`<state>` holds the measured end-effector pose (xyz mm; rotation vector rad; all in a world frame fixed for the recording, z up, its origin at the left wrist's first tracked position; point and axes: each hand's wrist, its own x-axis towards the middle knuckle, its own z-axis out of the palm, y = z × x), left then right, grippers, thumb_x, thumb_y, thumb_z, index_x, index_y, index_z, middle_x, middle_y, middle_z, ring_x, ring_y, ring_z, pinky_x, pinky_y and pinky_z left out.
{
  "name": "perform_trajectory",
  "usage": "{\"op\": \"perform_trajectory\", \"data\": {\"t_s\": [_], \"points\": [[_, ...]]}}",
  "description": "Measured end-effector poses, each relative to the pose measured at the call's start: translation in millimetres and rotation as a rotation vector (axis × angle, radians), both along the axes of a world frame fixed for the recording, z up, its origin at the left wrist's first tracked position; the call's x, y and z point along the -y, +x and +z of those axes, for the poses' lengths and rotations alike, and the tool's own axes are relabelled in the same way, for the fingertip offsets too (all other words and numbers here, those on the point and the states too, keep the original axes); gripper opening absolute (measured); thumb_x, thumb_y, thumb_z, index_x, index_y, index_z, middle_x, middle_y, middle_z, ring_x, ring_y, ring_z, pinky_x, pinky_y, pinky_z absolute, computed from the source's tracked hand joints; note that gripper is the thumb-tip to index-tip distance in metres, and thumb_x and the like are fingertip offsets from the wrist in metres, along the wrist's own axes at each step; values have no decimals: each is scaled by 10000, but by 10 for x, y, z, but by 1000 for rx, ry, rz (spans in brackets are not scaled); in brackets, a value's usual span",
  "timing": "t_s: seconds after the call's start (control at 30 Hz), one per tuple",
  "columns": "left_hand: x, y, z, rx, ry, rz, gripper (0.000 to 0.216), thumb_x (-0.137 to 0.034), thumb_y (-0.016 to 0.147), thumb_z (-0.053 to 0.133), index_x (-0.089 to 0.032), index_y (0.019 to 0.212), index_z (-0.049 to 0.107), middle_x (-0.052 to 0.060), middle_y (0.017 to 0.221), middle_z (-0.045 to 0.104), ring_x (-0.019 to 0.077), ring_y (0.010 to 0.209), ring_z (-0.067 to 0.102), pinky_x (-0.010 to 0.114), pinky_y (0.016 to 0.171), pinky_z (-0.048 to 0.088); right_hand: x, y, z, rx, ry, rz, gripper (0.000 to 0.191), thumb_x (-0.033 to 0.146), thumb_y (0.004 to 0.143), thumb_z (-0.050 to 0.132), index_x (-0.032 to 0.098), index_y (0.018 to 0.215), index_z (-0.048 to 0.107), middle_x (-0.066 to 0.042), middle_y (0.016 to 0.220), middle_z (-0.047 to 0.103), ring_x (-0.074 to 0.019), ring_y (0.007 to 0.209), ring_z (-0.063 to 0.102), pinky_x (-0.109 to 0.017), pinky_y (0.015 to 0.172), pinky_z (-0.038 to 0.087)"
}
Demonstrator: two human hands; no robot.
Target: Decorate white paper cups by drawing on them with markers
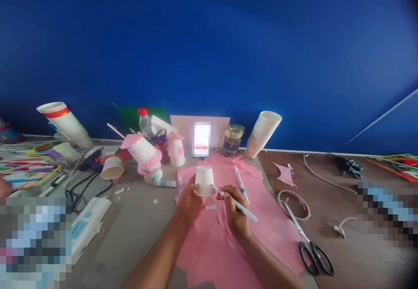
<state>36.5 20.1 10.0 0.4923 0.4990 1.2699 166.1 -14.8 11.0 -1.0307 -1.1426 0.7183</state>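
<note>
Held a white paper cup (pixel 204 179) upside down over the pink paper (pixel 209 249) at the middle of the bench (pixel 137 232), left hand (pixel 189 202) clamped round its rim. Pinched a white pen (pixel 248 214) in the right hand (pixel 235 214), tip touching the cup's lower edge. Saw no marks or pink trim on the cup's wall; judged the work on this one barely begun. Counted several pink-capped cups (pixel 145 151) standing finished toward the far edge, left of a lit phone (pixel 201 139). Noted a spare pen (pixel 241 184) just beside the right hand, a cup stack (pixel 263 134) beyond it, scissors (pixel 315 254) and a tape roll (pixel 294 204) well to the right. Found nothing blocking either hand.
</note>
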Motion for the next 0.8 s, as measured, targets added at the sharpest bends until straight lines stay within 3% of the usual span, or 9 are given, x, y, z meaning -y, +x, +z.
{"op": "perform_trajectory", "data": {"t_s": [0.57,0.8], "points": [[-1,7,8,-1,-6,-9,373,-182,683,597,-179,1054,631,40,882,674,211,831,627,350,782,478,-11,-9,-27,-86,-67,-13,140,274,820,534,194,780,642,-7,644,611,-162,609,591,-288,575,501],[6,2,14,6,-3,9,361,-169,693,589,-177,1050,639,26,854,668,174,765,606,303,730,472,4,-1,-8,-88,-56,25,121,254,813,548,201,765,646,1,647,608,-160,601,598,-286,577,501]]}}
